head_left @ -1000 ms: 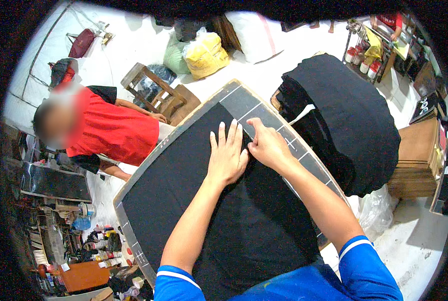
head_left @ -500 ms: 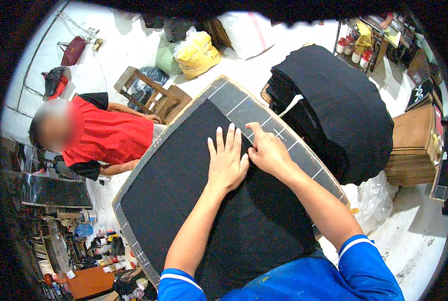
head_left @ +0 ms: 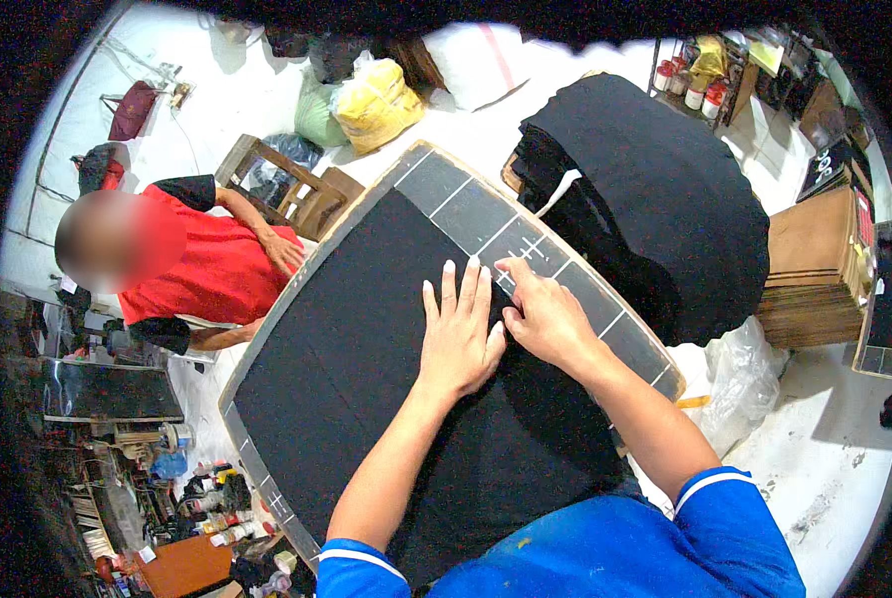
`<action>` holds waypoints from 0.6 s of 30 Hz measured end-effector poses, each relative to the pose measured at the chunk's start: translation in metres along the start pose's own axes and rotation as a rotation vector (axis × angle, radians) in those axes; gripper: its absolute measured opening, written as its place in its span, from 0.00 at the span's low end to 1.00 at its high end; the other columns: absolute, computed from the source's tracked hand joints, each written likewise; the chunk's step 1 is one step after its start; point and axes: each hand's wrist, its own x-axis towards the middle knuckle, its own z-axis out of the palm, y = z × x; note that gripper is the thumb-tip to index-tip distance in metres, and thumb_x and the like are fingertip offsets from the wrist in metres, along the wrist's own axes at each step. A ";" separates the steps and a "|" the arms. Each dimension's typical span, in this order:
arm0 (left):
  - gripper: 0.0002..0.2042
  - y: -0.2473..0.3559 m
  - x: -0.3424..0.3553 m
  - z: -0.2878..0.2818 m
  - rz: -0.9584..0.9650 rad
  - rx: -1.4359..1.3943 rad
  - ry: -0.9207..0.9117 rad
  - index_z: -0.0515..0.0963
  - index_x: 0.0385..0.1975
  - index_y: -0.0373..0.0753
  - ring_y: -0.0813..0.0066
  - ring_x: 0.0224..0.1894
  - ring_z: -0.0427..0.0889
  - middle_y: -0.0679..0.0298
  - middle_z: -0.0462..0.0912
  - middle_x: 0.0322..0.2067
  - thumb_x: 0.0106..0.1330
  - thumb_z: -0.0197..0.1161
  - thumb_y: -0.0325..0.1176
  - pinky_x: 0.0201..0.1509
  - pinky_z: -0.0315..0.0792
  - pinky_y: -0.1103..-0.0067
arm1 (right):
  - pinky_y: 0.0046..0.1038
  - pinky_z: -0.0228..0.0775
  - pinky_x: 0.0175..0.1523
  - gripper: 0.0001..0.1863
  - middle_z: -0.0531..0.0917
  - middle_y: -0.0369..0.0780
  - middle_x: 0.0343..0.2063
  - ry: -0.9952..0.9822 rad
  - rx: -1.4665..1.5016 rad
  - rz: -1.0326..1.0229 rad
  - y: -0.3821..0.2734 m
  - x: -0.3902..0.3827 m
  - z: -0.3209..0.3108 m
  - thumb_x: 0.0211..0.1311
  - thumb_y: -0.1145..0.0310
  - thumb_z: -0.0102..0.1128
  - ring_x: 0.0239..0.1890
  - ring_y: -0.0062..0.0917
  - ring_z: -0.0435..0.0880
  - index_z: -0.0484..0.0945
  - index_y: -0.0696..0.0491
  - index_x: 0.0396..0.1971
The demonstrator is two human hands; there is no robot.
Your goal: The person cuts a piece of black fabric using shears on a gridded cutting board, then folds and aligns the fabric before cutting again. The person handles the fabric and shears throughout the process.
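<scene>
A large piece of black fabric (head_left: pixel 346 299) lies spread over a dark board (head_left: pixel 476 212) marked with white lines. My left hand (head_left: pixel 459 334) rests flat on it near the far right edge, open, fingers extended away from me. Right beside it, my right hand (head_left: pixel 548 317) touches the board and the cloth's edge. Its index finger reaches forward over the white marks, with the thumb apart from it and the other fingers curled under, partly hidden. I see nothing held in either hand.
A big pile of black fabric (head_left: pixel 655 199) stands just past the board's right side. Left of the board is a person in a red shirt (head_left: pixel 216 249), near a wooden chair (head_left: pixel 311 199). Stacked brown boards (head_left: pixel 810 264) stand at right; bottles and tools clutter the lower left.
My view has shifted slightly. My right index finger now lies lower and nearer my left hand's fingertips. The person at left has moved an arm; my left hand stays flat on the fabric.
</scene>
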 end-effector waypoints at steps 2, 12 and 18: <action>0.38 0.000 -0.002 -0.002 0.021 -0.027 -0.008 0.56 0.80 0.31 0.37 0.85 0.42 0.47 0.49 0.84 0.75 0.52 0.48 0.84 0.36 0.40 | 0.52 0.78 0.48 0.31 0.87 0.49 0.32 -0.045 -0.011 0.033 0.001 -0.007 -0.005 0.62 0.75 0.67 0.43 0.51 0.88 0.69 0.49 0.65; 0.41 0.019 -0.038 -0.006 0.172 -0.013 -0.062 0.58 0.80 0.33 0.38 0.85 0.42 0.48 0.49 0.83 0.72 0.57 0.50 0.85 0.36 0.42 | 0.50 0.80 0.51 0.12 0.86 0.48 0.40 -0.061 -0.050 -0.022 0.005 -0.073 -0.026 0.62 0.73 0.67 0.46 0.51 0.87 0.80 0.53 0.44; 0.41 0.033 -0.034 -0.005 0.154 -0.022 -0.024 0.59 0.80 0.34 0.39 0.85 0.43 0.47 0.51 0.83 0.72 0.58 0.50 0.85 0.36 0.42 | 0.49 0.80 0.50 0.06 0.86 0.46 0.38 -0.031 -0.075 -0.024 0.005 -0.078 -0.030 0.61 0.73 0.67 0.45 0.48 0.87 0.81 0.55 0.37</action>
